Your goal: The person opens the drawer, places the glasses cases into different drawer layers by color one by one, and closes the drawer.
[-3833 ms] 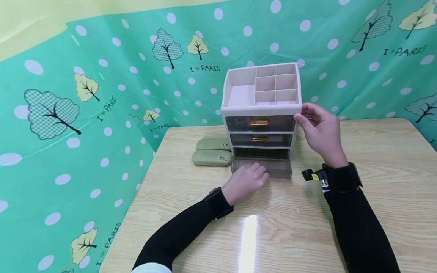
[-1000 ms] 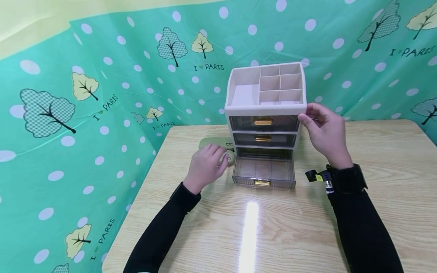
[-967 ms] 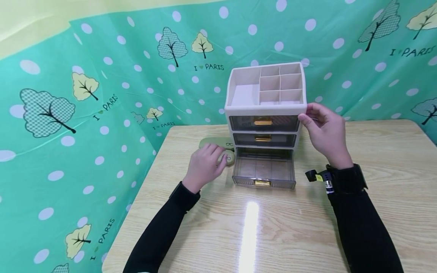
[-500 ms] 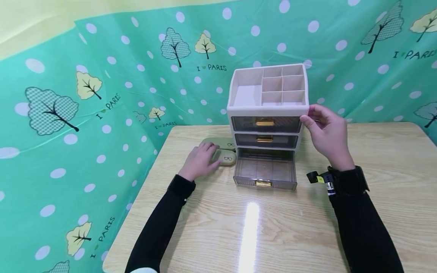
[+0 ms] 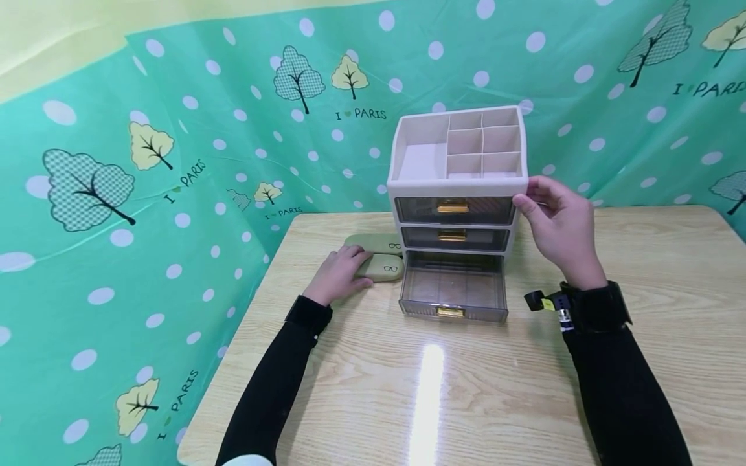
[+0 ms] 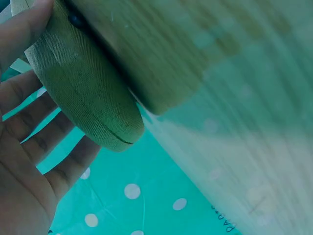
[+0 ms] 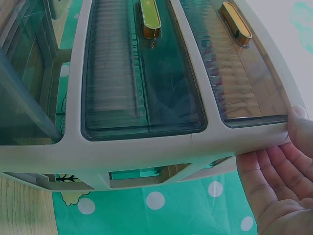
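Note:
My left hand [image 5: 338, 275] is at the left end of the nearer green glasses case [image 5: 383, 268], thumb on its near side and fingers on the far side. In the left wrist view, the thumb and fingertips lie on opposite sides of that case [image 6: 88, 83]. A second green glasses case [image 5: 375, 243] lies right behind it. Beside them stands a white drawer organizer [image 5: 457, 189] with its bottom drawer [image 5: 454, 288] pulled out and nothing visible inside. My right hand [image 5: 562, 226] holds the organizer's right front edge, thumb in front and fingers along the side.
The upper two smoky drawers [image 5: 489, 211] with gold handles are closed. Open compartments [image 5: 466, 142] top the organizer. It stands on a wood-grain table [image 5: 361, 382], before a green dotted cloth [image 5: 326, 168] that hangs behind and at the left.
The bottom drawer came further out and my left hand left its front for the nearer glasses case, then shifted to its left end and closed in. My right hand stayed on the organizer.

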### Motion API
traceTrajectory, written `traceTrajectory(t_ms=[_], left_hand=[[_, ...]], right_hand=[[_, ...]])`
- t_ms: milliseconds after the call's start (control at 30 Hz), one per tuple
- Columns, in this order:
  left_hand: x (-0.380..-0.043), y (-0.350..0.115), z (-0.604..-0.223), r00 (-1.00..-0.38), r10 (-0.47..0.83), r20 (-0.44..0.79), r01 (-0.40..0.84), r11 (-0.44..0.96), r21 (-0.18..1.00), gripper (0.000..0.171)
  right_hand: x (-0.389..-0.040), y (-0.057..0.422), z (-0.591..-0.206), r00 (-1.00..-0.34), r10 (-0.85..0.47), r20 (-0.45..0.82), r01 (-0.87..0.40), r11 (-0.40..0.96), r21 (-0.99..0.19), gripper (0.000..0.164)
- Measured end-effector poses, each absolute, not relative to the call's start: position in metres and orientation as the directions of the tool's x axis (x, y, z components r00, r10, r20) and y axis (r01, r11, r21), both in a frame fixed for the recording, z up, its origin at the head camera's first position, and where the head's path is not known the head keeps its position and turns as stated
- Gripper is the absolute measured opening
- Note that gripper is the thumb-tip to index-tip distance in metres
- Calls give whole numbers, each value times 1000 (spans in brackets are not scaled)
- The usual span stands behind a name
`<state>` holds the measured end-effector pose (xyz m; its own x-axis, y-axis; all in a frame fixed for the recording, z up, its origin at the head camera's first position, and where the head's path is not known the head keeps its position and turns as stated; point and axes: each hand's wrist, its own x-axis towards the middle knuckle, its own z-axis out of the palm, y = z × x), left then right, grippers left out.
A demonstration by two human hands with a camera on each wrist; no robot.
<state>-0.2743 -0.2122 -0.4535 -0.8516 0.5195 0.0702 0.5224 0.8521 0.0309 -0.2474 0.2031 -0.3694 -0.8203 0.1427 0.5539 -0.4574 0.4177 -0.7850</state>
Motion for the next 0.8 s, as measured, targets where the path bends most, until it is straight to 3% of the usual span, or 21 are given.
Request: traceTrajectory(t_ms=[800], left_hand=[[-267,-208,-438,-863,499,-72,489,864,121,72]], right_hand=[[-245,204,-367,-823,141,550,-454,418,-787,32]])
